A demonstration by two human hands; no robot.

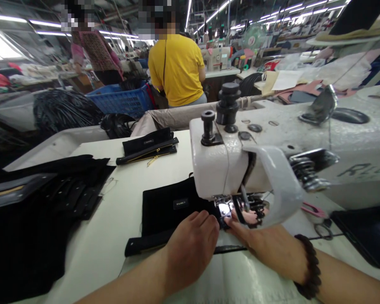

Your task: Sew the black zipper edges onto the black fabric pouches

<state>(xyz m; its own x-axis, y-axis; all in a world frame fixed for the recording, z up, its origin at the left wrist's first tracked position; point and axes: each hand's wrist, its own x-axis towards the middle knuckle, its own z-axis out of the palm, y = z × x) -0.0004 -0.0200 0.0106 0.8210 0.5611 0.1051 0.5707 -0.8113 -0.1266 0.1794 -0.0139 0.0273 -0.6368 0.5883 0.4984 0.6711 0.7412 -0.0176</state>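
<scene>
A black fabric piece with a small label and a zipper edge lies flat under the head of a white sewing machine. My left hand is closed, its fingers curled down onto the zipper edge of that piece, just left of the lit needle area. My right hand, with a dark bead bracelet at the wrist, reaches in beside the presser foot. Its thumb or forefinger touches the fabric by the needle; the other fingers are partly hidden behind the machine's white guard.
Stacked black fabric pieces cover the table's left side. A zippered black piece lies behind. At right are pink thread snips and a dark phone. Beyond the table stand a blue crate and a person in yellow.
</scene>
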